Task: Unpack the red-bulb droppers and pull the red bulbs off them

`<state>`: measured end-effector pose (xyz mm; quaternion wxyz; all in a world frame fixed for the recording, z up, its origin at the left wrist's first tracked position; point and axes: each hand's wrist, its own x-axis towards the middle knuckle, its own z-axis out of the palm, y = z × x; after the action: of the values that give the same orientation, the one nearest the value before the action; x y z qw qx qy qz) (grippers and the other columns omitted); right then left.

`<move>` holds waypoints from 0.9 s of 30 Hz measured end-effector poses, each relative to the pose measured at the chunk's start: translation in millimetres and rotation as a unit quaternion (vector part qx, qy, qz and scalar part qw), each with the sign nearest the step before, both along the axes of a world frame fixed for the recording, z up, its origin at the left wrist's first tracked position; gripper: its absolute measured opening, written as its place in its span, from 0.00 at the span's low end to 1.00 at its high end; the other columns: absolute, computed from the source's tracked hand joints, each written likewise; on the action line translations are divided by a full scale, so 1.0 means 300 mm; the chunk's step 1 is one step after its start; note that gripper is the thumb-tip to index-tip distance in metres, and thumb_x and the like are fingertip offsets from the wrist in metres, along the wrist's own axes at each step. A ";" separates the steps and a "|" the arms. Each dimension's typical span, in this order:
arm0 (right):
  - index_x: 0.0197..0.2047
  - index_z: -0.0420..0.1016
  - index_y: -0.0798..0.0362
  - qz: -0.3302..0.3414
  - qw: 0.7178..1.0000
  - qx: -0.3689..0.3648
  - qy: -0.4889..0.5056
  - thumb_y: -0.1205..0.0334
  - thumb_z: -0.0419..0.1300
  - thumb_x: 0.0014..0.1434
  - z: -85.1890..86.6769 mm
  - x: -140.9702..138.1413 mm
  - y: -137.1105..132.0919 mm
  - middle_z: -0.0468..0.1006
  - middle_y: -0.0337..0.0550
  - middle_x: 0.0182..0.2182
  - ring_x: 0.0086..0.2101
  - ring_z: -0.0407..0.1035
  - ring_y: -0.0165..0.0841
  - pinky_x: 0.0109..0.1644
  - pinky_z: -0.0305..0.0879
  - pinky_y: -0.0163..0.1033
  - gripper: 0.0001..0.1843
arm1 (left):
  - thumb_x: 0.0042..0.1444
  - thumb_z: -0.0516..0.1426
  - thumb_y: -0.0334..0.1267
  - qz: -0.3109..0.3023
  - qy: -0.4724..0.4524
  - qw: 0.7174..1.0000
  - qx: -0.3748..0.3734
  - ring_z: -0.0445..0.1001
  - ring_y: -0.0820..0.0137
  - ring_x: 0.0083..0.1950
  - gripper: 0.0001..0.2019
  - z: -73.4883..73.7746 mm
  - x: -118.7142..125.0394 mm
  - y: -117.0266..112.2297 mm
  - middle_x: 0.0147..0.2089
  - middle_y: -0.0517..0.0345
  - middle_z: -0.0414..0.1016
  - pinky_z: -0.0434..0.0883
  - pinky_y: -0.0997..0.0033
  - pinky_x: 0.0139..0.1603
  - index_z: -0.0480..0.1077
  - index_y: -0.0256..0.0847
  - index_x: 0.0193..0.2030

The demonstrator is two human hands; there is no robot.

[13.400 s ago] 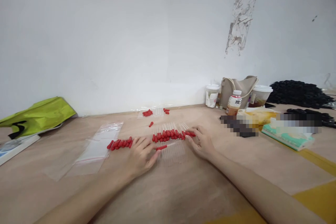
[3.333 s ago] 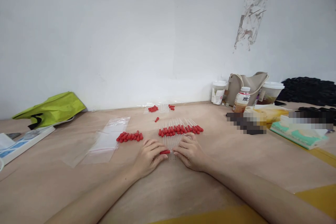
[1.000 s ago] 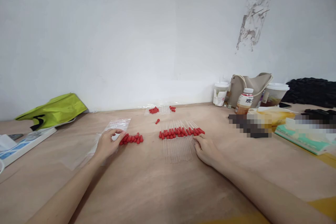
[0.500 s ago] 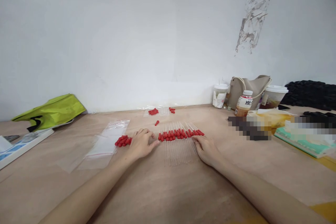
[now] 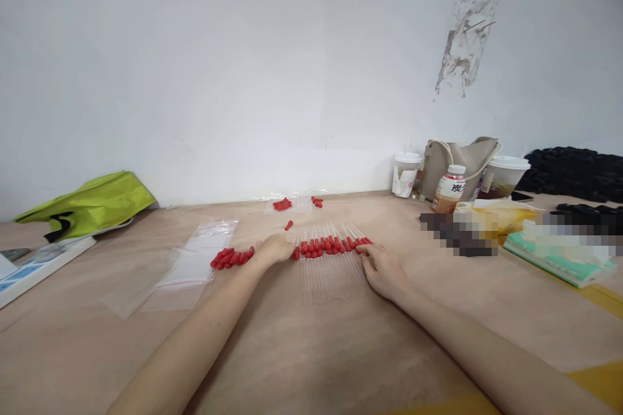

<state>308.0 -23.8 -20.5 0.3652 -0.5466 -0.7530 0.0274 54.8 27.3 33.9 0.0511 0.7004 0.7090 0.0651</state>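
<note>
Grip first: the left hand's (image 5: 277,248) back faces the camera and hides its fingertips at the row's left end, so how far they are spread, or whether they have a cap, cannot be told. Lightly bent, the fingers of the right hand (image 5: 384,271) touch the last caps at the right end; whether they pinch one is unclear. Brown-covered counter (image 5: 272,363) carries everything. Clear plastic bags (image 5: 187,266) lie to the left. Between the hands sits a row of red caps (image 5: 321,247), thin clear tubes (image 5: 327,280) running beyond it and toward the person. A smaller red pile (image 5: 230,258) lies beside the left wrist, one loose cap (image 5: 289,225) beyond that hand.

The step in hand looks like tending the row from both ends; the next move calls for a light touch, as the tubes seem apt to roll.
</note>
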 end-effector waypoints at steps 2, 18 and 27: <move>0.40 0.71 0.56 -0.001 1.000 0.013 0.006 0.69 0.48 0.54 0.001 0.000 0.000 0.75 0.47 0.37 0.40 0.66 0.36 0.43 0.61 0.40 0.14 | 0.51 0.48 0.42 -0.010 0.002 1.000 0.015 0.72 0.60 0.29 0.13 0.016 -0.016 -0.029 0.27 0.48 0.74 0.62 0.66 0.30 0.68 0.37 0.24; 0.46 0.69 0.48 0.169 0.953 0.234 -0.091 0.56 0.55 0.56 0.054 -0.129 -0.111 0.73 0.44 0.41 0.42 0.63 0.35 0.50 0.49 0.47 0.14 | 0.56 0.52 0.34 -0.347 -0.054 0.868 0.351 0.67 0.70 0.33 0.05 -0.115 -0.067 -0.311 0.30 0.58 0.73 0.58 0.67 0.39 0.65 0.39 0.30; 0.40 0.72 0.49 0.193 0.942 0.240 -0.136 0.61 0.51 0.59 0.015 -0.171 -0.094 0.73 0.37 0.24 0.32 0.62 0.29 0.51 0.44 0.47 0.10 | 0.55 0.54 0.35 -0.368 -0.071 0.845 0.382 0.68 0.71 0.35 0.03 -0.111 -0.052 -0.316 0.34 0.58 0.75 0.59 0.67 0.38 0.67 0.40 0.32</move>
<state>256.6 -52.0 -15.9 0.3673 -0.2853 -0.8709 -0.1589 39.1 -67.4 0.7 -0.1500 0.8673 0.3128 0.3570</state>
